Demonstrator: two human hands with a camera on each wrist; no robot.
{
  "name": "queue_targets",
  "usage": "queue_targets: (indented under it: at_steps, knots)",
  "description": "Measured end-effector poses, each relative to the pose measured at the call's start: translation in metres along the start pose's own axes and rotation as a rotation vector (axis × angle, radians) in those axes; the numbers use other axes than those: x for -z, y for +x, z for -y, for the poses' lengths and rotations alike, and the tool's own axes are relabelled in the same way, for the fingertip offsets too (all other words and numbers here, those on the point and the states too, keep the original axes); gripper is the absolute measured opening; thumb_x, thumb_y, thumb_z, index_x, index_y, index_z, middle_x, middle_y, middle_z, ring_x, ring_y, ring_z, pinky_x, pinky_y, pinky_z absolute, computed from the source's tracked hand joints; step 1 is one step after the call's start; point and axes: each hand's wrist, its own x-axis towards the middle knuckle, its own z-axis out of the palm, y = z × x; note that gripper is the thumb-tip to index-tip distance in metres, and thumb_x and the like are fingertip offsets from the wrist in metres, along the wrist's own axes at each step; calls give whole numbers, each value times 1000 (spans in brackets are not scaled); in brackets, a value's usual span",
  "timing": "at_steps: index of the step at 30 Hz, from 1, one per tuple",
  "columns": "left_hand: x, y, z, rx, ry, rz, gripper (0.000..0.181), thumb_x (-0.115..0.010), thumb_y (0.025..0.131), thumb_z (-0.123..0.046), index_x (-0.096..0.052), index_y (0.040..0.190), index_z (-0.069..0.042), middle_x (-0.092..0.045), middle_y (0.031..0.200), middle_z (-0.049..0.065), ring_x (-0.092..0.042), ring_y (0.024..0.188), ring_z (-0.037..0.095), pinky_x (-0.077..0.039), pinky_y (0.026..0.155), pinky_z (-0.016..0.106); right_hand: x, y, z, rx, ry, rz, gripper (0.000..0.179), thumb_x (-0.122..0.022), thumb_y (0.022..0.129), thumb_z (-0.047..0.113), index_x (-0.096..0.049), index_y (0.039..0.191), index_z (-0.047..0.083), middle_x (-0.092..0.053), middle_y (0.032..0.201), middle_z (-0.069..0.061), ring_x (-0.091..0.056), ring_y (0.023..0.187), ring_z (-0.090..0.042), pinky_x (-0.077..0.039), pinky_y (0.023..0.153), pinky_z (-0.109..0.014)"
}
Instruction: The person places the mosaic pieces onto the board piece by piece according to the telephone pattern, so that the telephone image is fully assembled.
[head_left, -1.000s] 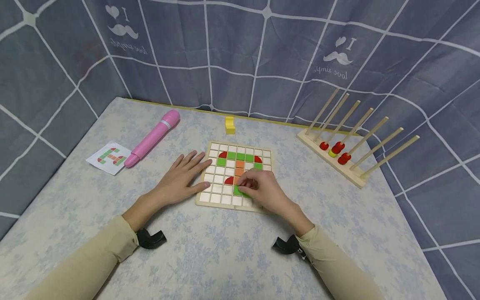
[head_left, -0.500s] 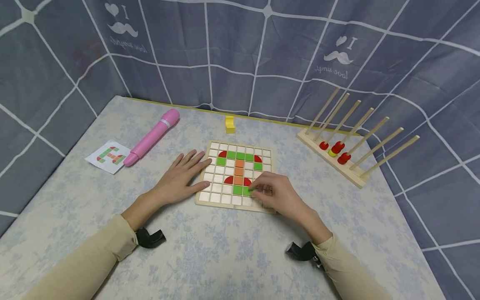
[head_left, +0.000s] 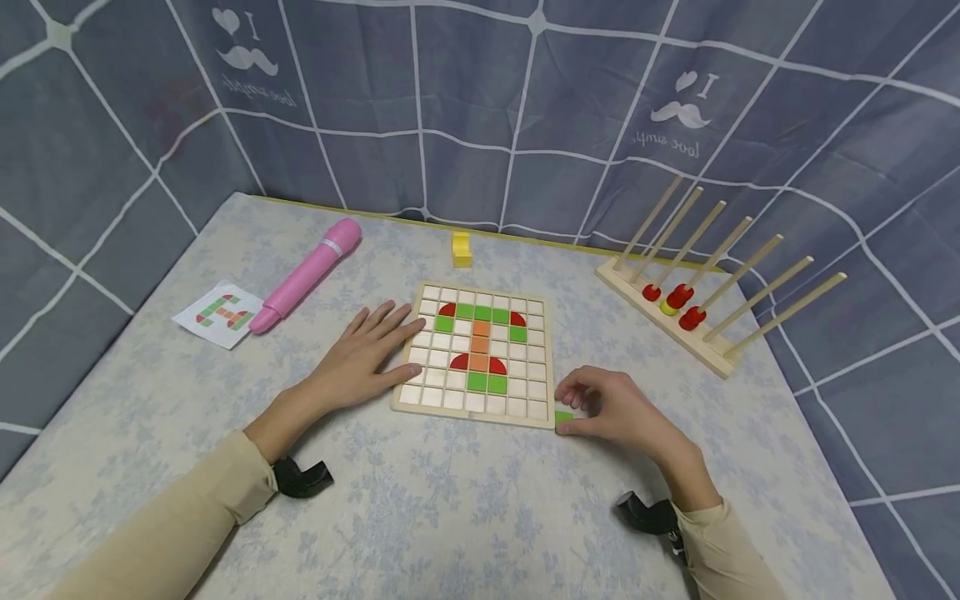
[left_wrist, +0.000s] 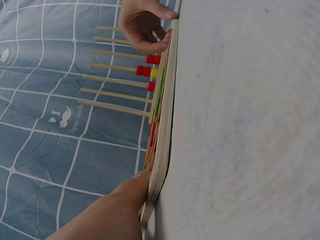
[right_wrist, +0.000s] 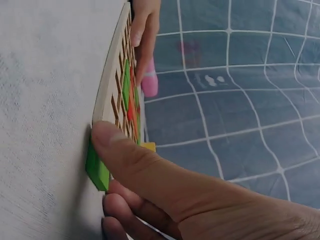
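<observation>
A square wooden grid board [head_left: 536, 392] lies on the table, with red, green and orange pieces in some of its cells. My left hand [head_left: 367, 354] rests flat at its left edge, fingers spread over the frame; in the left wrist view the thumb [left_wrist: 131, 190] lies along the rim. Just off the board's lower right corner, my right hand [head_left: 611, 404] holds a green block [head_left: 564, 416] between thumb and curled fingers. In the right wrist view the green block [right_wrist: 98, 167] shows below the thumb, its upper part hidden, close against the board's corner.
A pattern card [head_left: 217, 333] lies at the left beside a pink microphone-shaped case [head_left: 307, 275]. A small yellow block [head_left: 461, 250] stands behind the board. At the right is a wooden peg stand [head_left: 660, 315] with red and yellow beads. Patterned curtains surround the table.
My right hand has left the board's lower cells and moved right, past the edge, to the green block. Two green pieces now show in the lower row. The left hand stays put.
</observation>
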Motion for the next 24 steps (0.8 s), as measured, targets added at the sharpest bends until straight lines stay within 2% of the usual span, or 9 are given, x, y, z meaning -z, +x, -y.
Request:
queue_targets:
  at_steps: [9,15,19,24]
  knots:
    - [0,1,0,3,3,6,76,-66,101,-48,-38,166,-18,-27,174,15,-15,163,39,-6,131,61,1,-4,-5,38,1,19,27,-94,80,13,-76,101,19,-68,90,9,-64,81,-12,-56,73,-28]
    - [-1,1,-1,3,-7,9,76,-67,101,-47,-38,165,-18,-27,174,14,-14,164,38,-5,132,61,3,-1,-9,85,-3,-14,28,-92,80,12,-76,101,23,-69,91,11,-64,80,-11,-57,72,-27]
    - [-2,2,0,3,-5,13,76,-66,101,-48,-38,165,-18,-27,174,14,-14,164,38,-5,132,61,0,12,-3,128,32,-54,26,-91,82,13,-76,102,20,-71,92,9,-65,80,-13,-58,72,-30]
    - [-1,1,0,8,-3,8,76,-67,101,-47,-39,165,-18,-27,174,14,-14,164,38,-5,132,61,-14,39,14,162,16,-100,22,-89,85,14,-75,103,15,-70,93,3,-64,81,-13,-59,72,-30]
